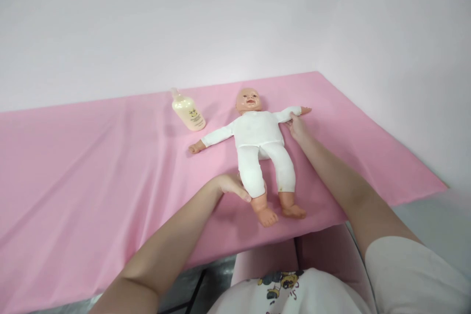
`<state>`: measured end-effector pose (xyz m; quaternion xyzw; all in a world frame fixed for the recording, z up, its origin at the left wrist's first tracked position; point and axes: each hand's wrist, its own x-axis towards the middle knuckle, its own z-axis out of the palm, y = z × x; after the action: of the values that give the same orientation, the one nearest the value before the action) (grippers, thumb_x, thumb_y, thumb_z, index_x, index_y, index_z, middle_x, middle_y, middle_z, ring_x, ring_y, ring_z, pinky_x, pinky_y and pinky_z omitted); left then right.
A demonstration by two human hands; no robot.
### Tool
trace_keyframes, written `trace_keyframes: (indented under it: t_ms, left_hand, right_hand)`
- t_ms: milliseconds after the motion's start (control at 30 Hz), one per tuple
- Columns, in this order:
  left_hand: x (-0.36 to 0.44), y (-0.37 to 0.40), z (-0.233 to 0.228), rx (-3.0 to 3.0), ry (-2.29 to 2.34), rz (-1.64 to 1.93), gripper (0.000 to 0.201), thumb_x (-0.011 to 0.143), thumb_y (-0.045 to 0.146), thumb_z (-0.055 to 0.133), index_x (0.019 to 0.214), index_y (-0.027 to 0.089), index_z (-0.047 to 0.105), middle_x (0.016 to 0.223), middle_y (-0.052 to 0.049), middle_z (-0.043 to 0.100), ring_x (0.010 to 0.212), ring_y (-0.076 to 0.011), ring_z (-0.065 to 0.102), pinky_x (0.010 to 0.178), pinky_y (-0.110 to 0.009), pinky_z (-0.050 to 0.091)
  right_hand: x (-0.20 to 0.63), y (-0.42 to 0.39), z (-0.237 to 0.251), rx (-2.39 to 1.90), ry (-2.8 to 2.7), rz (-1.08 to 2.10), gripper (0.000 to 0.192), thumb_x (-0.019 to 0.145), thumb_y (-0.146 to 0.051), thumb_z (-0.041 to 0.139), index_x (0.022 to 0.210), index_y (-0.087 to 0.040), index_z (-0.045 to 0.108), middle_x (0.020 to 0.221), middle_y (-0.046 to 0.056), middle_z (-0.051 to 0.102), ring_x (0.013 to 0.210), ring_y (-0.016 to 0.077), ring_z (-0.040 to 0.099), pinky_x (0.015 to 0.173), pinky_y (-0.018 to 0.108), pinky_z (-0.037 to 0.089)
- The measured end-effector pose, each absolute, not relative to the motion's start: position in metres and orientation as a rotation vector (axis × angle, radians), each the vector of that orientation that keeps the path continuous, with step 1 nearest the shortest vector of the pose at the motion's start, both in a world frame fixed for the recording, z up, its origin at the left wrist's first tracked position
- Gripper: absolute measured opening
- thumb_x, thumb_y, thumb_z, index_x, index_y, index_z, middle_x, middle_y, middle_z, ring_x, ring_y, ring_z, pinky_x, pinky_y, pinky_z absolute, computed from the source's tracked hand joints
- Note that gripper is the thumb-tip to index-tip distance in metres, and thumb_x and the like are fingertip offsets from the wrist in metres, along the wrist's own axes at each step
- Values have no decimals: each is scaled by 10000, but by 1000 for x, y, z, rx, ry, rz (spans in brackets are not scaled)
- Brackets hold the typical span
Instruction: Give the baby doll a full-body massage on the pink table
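A baby doll [259,127] with a white cloth body lies on its back on the pink cloth, arms spread and feet toward me. My left hand [235,186] is at the doll's lower leg on the left, thumb against the ankle and the other fingers hidden beneath the leg. Around the doll's arm on the right, my right hand [295,125] is closed, with its thumb on the sleeve. Beyond the doll's other arm, a pump bottle [189,114] of pale yellow liquid stands tilted in view.
Pink cloth [91,171] covers the table, wrinkled at the left. A pale wall [165,24] rises behind the table's far edge. The near edge of the table runs just past the doll's feet, above my lap.
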<state>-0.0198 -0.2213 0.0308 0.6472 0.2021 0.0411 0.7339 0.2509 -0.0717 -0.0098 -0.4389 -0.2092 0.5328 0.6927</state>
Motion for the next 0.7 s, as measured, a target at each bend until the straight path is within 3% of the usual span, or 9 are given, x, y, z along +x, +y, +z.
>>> trace_keyframes:
  t_ms: [133,233,367,467,567,700]
  left_hand:
    - [-20,-217,38,1384,306,-84,659,565,474,910,1091,145,688,1059,-116,722,1018,-338,655,866,-392,543]
    - [-19,-217,35,1288,205,-63,704,542,642,855,1004,136,694,914,-147,711,924,-359,683,807,-428,551]
    - [-18,-217,16,1101,124,247,690,475,780,782,764,173,625,626,-61,607,664,-253,644,718,-404,551]
    - [-18,-213,9,933,169,494,708,512,868,675,656,193,518,525,9,478,586,-188,554,703,-379,540]
    - [-17,-207,14,841,308,527,692,603,886,584,610,202,480,503,20,420,582,-188,522,693,-375,520]
    - [-14,-202,22,744,442,558,652,670,843,549,580,201,482,488,0,425,571,-209,522,665,-376,494]
  right_hand:
    - [254,-68,-18,-980,-543,1168,81,912,-254,548,978,-231,588,1035,66,732,1104,224,709,1010,439,589]
    - [252,-71,-18,-976,-685,1071,186,939,-332,504,1093,-234,537,1152,88,699,1101,224,704,1006,468,578]
    - [245,-82,-13,-937,-898,878,325,911,-427,568,1168,-246,484,1266,90,637,1155,221,663,1024,454,560]
    - [238,-93,-7,-905,-1221,729,380,893,-515,608,1160,-256,531,1216,72,666,1183,228,636,1084,444,513]
    - [232,-103,-1,-840,-1699,527,416,914,-546,571,1205,-250,588,1231,89,677,1226,264,609,1138,493,450]
    - [229,-110,5,-770,-2071,284,362,970,-443,493,1257,-264,623,1301,80,665,1313,275,544,1216,538,331]
